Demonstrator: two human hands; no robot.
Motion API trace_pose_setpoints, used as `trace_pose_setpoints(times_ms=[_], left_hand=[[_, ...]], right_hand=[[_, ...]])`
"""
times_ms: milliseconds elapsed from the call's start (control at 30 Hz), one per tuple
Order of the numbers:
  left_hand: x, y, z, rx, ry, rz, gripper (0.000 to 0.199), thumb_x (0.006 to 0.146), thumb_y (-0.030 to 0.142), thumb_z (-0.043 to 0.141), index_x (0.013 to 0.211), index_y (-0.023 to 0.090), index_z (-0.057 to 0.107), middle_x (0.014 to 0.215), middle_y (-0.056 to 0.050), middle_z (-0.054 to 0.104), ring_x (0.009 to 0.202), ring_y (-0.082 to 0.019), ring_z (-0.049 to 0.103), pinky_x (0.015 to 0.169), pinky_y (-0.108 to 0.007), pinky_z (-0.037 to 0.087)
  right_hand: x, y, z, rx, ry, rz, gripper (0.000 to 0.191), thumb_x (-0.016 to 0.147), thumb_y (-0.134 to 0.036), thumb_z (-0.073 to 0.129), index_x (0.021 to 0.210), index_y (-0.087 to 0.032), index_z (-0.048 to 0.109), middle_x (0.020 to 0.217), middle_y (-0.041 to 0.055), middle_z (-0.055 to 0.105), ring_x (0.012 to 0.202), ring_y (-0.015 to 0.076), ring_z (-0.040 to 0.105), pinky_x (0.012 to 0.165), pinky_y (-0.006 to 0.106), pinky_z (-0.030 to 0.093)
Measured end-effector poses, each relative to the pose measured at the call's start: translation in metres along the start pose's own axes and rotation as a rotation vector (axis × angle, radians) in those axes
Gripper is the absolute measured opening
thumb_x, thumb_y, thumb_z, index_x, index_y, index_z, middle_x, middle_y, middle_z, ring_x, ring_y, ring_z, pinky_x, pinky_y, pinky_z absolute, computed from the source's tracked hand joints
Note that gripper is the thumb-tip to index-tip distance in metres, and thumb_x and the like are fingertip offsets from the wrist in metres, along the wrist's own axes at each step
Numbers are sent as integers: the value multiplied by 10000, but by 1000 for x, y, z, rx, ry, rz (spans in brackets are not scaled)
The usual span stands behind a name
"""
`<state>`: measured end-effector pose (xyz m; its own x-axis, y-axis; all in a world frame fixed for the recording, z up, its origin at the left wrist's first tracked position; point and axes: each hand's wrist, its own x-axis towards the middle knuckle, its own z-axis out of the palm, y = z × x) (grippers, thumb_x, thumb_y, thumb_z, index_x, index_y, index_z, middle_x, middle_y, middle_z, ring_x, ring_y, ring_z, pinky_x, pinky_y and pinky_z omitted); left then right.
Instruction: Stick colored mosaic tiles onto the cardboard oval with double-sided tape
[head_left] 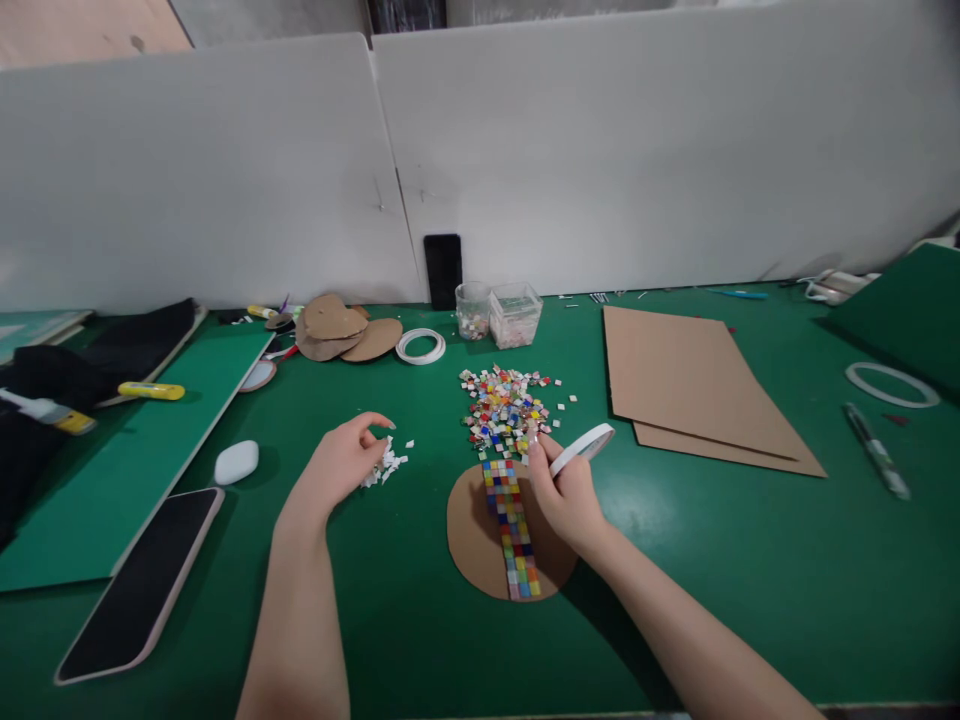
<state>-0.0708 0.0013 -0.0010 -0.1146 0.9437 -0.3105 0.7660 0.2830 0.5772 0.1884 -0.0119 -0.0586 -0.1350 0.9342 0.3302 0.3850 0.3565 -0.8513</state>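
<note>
Here's my right hand (566, 492) gripping the white tape roll (582, 446); just left of it lies the tile strip (514, 525), long axis running toward me across the cardboard disc (469, 530). My left hand (346, 455), farther off, curls at white scraps (387, 464), hold unclear.

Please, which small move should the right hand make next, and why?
Perhaps the right hand should bring one of the loose tiles beside the tile strip: it is close to those tiles, and the cardboard disc shows bare surface beside the strip.
</note>
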Motion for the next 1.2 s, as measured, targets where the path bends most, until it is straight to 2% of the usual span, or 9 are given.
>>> trace_pose_setpoints(times_ms=[100, 300, 500, 767, 1000, 1200], left_hand=[[1, 0, 2, -112, -4, -11, 314, 749, 374, 476, 1011, 216, 551, 645, -13, 625, 560, -172, 604, 493, -249, 461], [0, 0, 2, -246, -10, -19, 322, 739, 320, 513, 1042, 215, 537, 725, -28, 682, 665, -183, 644, 616, -278, 504], [-2, 7, -2, -99, 78, 3, 375, 685, 392, 608, 1021, 236, 547, 659, -1, 669, 623, -195, 632, 564, -274, 470], [0, -3, -1, -84, 58, 22, 377, 779, 435, 480, 1116, 266, 490, 580, 26, 597, 508, -157, 578, 453, -229, 410], [-2, 0, -3, 42, 90, -63, 336, 801, 495, 401, 929, 220, 547, 445, 26, 489, 429, -165, 503, 419, -236, 326], [3, -11, -2, 93, 88, -13, 326, 808, 409, 377, 1045, 233, 515, 538, 12, 480, 459, -170, 494, 410, -237, 313]], right_hand=[[-1, -1, 0, -7, 2, 0, 266, 912, -255, 334, 649, -213, 327, 538, -66, 265, 470, 105, 290, 480, 249, 239], [-2, -1, -1, -15, -4, -4, 266, 913, -256, 337, 650, -216, 319, 545, -62, 285, 477, 108, 301, 484, 250, 243], [-2, 0, -1, -12, -5, -6, 270, 914, -258, 334, 649, -218, 309, 541, -65, 272, 469, 106, 297, 482, 251, 239], [-2, 0, -1, -25, -4, -5, 272, 913, -256, 333, 645, -218, 306, 547, -61, 283, 477, 108, 302, 486, 252, 242], [-2, -1, -1, -23, -9, -5, 272, 911, -254, 331, 643, -219, 301, 545, -60, 285, 475, 108, 304, 484, 253, 245], [-2, -2, -1, -17, -7, -13, 270, 909, -247, 336, 643, -220, 302, 540, -61, 285, 466, 105, 306, 474, 250, 245]])
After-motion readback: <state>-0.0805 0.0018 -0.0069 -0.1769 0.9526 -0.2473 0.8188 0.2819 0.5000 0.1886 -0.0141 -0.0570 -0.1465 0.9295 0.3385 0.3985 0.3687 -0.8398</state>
